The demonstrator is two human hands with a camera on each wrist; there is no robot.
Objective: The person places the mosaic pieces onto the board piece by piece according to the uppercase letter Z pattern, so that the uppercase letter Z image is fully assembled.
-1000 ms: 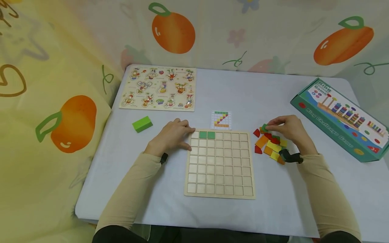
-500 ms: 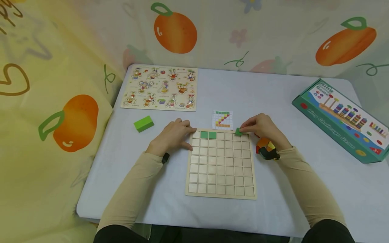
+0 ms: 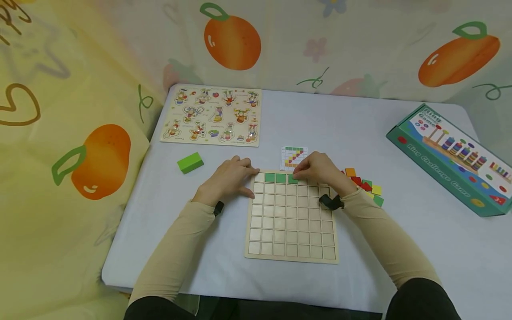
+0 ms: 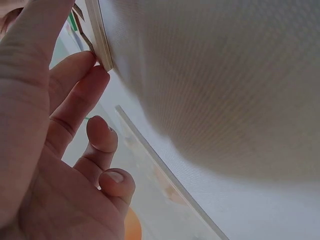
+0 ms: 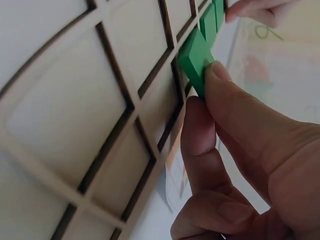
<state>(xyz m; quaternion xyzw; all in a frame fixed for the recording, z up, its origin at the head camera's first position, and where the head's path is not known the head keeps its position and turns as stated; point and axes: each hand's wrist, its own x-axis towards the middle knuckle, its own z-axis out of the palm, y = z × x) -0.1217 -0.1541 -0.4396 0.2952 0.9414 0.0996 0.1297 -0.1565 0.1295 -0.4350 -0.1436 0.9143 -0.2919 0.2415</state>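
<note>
There are two hands [image 3: 227, 180] [image 3: 322, 170], three green tiles [image 3: 281, 178] at one grid [image 3: 290, 226], one card [image 3: 294, 158], puzzle [image 3: 210, 121], block [image 3: 190, 162] and box [image 3: 450, 160]

I see a white table [image 3: 344, 124]. Behind it stands a pale wall [image 3: 368, 49] with printed orange fruits [image 3: 233, 43]; the left wall [image 3: 32, 240] is yellow. The light is soft.

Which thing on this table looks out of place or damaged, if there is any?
Nothing looks spilled or damaged. The green tile pinched by the right hand is tilted over the grid board, which seems normal for a held piece. Only the loose tiles look untidy, jumbled beside the board's right edge.
</note>
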